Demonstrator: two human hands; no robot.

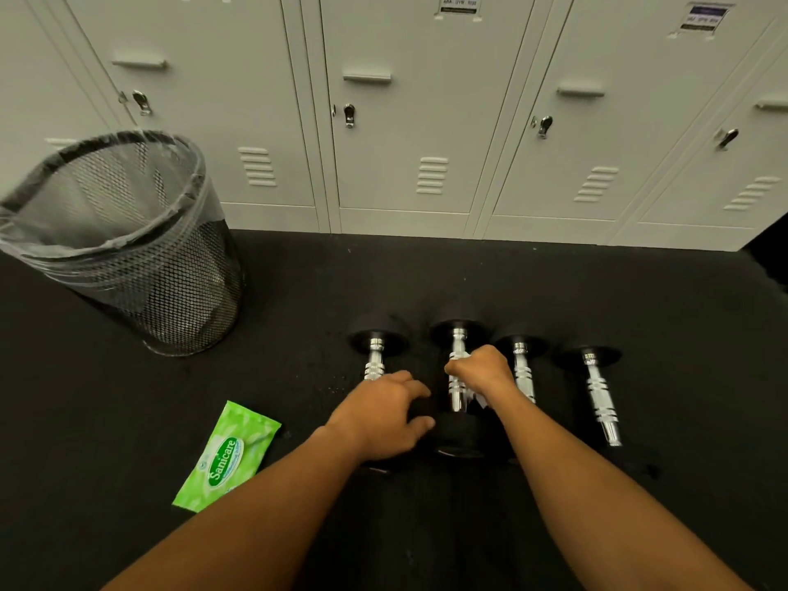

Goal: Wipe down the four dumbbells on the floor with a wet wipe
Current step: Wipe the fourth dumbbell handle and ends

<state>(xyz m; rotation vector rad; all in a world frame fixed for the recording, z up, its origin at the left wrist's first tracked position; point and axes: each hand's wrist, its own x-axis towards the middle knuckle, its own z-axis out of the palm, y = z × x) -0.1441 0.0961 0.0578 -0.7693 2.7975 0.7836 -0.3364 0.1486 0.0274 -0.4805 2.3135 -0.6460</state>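
Clamped round the chrome handle of the second dumbbell [457, 373] from the left: right hand [479, 371], fist curled, white wet wipe [475, 394] bunched underneath, mostly hidden. Resting on that dumbbell's near black rubber head: left hand [379, 413], fingers loosely spread. Four dumbbells side by side on the dark speckled floor [426, 275], ridged handles, near ends partly covered by forearms. Left: glossy green wipes pack [226, 456], lined mesh bin [128, 236].
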